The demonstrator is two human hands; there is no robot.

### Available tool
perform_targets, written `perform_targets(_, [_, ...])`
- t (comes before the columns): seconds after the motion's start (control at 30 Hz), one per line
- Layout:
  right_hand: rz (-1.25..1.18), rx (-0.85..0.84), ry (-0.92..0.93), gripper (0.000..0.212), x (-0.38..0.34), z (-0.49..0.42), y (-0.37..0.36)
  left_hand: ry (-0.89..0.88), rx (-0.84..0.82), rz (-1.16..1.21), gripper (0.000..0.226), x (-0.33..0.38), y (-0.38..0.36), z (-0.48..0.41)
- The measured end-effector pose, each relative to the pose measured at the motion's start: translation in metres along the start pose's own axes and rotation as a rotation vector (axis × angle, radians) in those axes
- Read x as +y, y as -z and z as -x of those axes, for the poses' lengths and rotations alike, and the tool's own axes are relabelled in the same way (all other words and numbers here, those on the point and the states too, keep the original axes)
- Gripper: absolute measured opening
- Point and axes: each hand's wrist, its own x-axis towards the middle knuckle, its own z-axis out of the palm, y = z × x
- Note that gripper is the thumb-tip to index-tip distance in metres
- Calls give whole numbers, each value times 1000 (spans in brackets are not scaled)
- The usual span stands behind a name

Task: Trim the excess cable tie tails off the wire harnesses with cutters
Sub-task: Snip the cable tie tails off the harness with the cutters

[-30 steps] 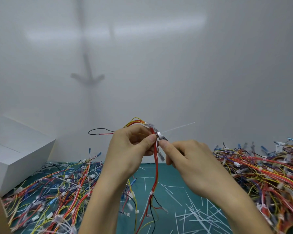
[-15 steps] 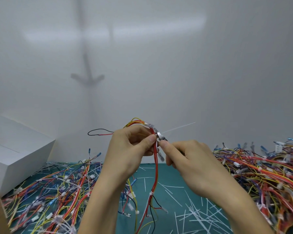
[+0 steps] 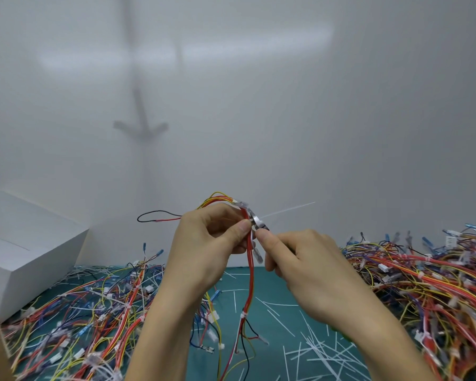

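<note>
Hands, two of them, meet at chest height over the teal surface (image 3: 272, 312). Left hand (image 3: 204, 251) has its grip closed around one wire harness (image 3: 249, 270), thumb pressed to the red wires near the top. Right hand (image 3: 305, 259) is curled tight on one pair of cutters (image 3: 259, 223), whose metal tip sits at the tie. One white cable tie tail (image 3: 289, 209) juts up to the right. Two harness heaps lie below: left pile (image 3: 88, 325) and right pile (image 3: 429, 284). One white box (image 3: 25, 251) stands far left. Trimmed tails (image 3: 319, 350), too many to count, litter the surface.
</note>
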Motion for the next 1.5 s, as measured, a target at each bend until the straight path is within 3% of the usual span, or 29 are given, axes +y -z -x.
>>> perform_targets(0.2, [-157,-51,-46,64,2,-2,-4,14,-6,19,11,-2,2,0])
perform_targets(0.33, [-533,-172,-175,62,2,-4,-6,30,19,63,7,-2,2,0])
perform_targets(0.4, [-621,-151,-201,61,2,-7,-7,44,47,85,7,-2,2,0])
perform_targets(0.57, [-604,-64,-119,38,6,-6,4,125,117,204,10,0,2,0])
perform_targets(0.67, [-432,-66,-55,27,5,-2,13,156,128,270,12,2,-2,1])
perform_targets(0.77, [-228,38,-46,21,5,-1,14,169,150,344,13,4,-6,1])
perform_targets(0.93, [-172,126,-56,23,7,-1,14,210,164,520,14,5,-10,0])
perform_targets(1.07, [-268,131,-58,27,6,-2,14,227,90,608,13,5,-13,0])
perform_targets(1.3, [-456,274,-29,5,10,-7,13,260,-406,197,25,0,-14,7])
perform_targets(1.5, [-456,292,-73,18,13,-9,13,238,-477,131,26,1,-13,9])
